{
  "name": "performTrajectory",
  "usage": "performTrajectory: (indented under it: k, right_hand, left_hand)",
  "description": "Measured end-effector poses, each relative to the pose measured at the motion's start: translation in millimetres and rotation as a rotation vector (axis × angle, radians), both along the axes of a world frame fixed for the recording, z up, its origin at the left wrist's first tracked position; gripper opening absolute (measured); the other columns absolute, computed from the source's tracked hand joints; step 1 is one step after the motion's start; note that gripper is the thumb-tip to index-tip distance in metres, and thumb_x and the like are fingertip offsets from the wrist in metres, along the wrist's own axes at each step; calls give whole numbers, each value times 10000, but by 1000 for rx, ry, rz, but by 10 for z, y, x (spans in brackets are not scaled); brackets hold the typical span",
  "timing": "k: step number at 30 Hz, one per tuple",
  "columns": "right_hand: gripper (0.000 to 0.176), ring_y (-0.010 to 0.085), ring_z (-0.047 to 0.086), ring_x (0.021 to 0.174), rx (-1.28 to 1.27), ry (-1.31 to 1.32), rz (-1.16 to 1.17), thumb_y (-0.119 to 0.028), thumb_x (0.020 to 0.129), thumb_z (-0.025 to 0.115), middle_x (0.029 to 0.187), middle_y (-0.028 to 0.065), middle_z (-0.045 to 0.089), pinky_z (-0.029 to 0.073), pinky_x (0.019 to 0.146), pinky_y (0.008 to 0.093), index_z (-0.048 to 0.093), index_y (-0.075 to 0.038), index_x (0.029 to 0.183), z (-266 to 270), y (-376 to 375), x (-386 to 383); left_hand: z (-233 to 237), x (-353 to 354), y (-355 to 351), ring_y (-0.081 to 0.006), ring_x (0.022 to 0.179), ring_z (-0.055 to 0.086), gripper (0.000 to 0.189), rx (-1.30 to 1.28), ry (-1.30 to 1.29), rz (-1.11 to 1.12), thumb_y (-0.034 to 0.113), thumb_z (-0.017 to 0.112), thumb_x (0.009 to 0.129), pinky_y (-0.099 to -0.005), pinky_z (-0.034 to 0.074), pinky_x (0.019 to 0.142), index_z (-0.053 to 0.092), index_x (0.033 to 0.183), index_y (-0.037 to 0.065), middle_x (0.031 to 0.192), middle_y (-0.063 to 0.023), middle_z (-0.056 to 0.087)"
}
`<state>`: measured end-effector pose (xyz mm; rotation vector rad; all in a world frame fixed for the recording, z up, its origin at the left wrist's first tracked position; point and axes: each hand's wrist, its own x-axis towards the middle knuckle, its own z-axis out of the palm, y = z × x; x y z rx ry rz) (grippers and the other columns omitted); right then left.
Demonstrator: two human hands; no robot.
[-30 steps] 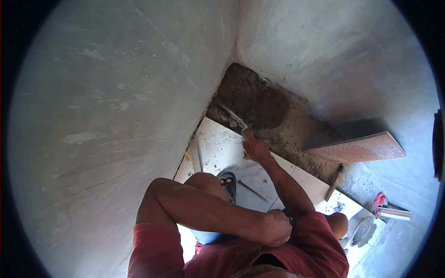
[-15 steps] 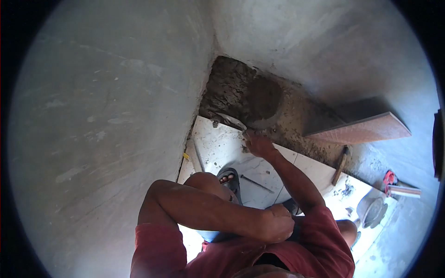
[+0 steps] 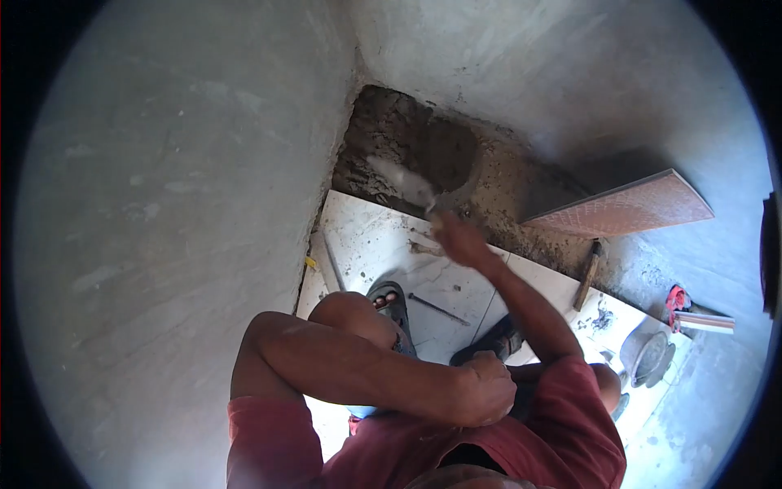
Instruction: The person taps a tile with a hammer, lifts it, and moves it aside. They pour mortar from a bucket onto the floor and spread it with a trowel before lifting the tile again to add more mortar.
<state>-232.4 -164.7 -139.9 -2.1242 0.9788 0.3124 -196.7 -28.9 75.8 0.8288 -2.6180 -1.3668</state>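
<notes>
Right hand [image 3: 458, 238] closed around the handle of a trowel [image 3: 403, 183], its blade above the mortar bed [image 3: 423, 151] in the wall corner, beyond the white tiles [image 3: 366, 236]. Left hand [image 3: 486, 393] fisted, resting against the right arm.

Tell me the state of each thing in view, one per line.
Trowel: gripped in right hand, blade over mortar bed.
Mortar bed: rough, untiled.
White tiles: laid flat, spattered.
Brown tile: tilted, leaning at the wall.
Hammer: lying flat, untouched.
Left hand: fisted, resting by right arm.
</notes>
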Motion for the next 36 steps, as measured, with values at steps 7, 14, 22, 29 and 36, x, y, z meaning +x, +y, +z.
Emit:
performTrajectory:
  k: [7,14,22,29,36]
  right_hand:
    - [471,432,567,941,-90,24,-162,-347,886,445,1023,268,588,439,822,502,397,-81,1271,302,-845,-397]
    - [464,440,551,984,-86,186,177,-361,887,446,1032,278,580,435,852,488,397,-89,1260,-501,-731,-1043]
    - [476,425,578,928,-153,329,124,-393,866,472,983,252,606,450,818,500,410,-121,1252,247,-911,-1060]
    - [451,440,575,914,-122,229,240,-361,875,457,957,254,609,450,806,509,404,-114,1248,-226,-629,-611]
    - [417,401,562,985,-56,210,154,-359,876,441,1060,233,583,434,857,484,460,-86,1190,287,-690,-299]
  left_hand:
    - [-46,-71,-107,-217,649,612,152,-115,-34,-49,193,575,707,-346,420,531,626,619,80,652,-87,620]
    - [-156,-136,-183,-222,571,621,155,-128,-3,-52,176,562,711,-365,454,489,624,609,77,602,-107,606]
    - [-21,-94,-119,-226,638,644,153,-130,-43,-93,181,573,706,-360,488,531,632,626,65,658,-100,637]
    - [-97,-121,-165,-231,624,637,147,-75,-21,-42,179,579,698,-356,470,505,631,631,59,651,-101,631]
    - [60,18,-145,-239,672,650,137,-139,-26,-112,171,576,702,-372,489,536,640,647,63,696,-111,646]
